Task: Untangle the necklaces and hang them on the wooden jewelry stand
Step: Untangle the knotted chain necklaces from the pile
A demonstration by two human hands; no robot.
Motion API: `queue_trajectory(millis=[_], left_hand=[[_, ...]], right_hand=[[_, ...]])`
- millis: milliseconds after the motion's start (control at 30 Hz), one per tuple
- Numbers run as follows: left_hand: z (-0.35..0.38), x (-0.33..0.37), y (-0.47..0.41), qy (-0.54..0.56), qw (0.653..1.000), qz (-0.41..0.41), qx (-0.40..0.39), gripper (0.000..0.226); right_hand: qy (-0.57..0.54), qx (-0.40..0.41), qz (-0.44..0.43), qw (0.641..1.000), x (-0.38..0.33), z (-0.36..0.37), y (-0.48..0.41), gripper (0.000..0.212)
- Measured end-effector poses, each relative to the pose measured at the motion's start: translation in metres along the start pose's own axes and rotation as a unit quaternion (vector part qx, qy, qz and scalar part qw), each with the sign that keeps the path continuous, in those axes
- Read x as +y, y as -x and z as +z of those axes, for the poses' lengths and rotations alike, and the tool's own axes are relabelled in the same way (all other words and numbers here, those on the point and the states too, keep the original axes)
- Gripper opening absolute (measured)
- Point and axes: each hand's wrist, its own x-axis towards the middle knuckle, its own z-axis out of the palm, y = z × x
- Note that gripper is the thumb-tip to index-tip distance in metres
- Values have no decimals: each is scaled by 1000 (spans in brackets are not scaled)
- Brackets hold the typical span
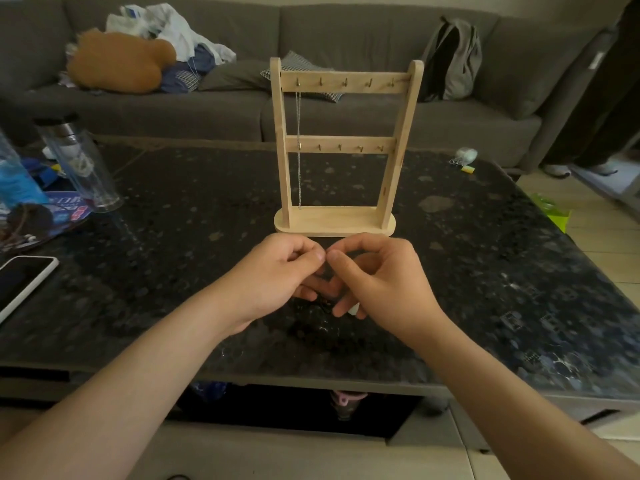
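Note:
The wooden jewelry stand (335, 147) stands upright at the middle of the dark table, with two rows of small hooks. One silver chain necklace (298, 150) hangs from the top row's leftmost hook down to the base. Just in front of the base, my left hand (277, 271) and my right hand (377, 275) meet, thumbs and forefingers pinched together at one spot. A dark tangle of necklace (318, 308) lies on the table under my fingers, hard to make out. Something small and white (354, 309) shows below my right hand's fingers.
A phone (20, 284) lies at the left edge. A clear bottle (79, 164) and blue packaging (20, 188) crowd the far left. Small clips and a yellow item (464, 161) sit at the far right. A grey sofa (346, 109) with clothes and a backpack runs behind.

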Motion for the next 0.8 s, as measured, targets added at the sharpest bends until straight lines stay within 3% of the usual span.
queue_trajectory(millis=[200,500,667,800], left_hand=[[3,5,2,23,1000,-6,9,27],[2,1,1,25,1000,-11,5,27],[1,-2,-1,-52,998,10,31,22],[-2,3,1,-259,965,36,19,18]], right_hand=[[124,29,-56,990,15,3,-7,10],[86,33,-79,993,16,3,-6,4],[112,30,-77,990,14,1,-7,6],[187,12,-121,975,12,1,-6,6]])
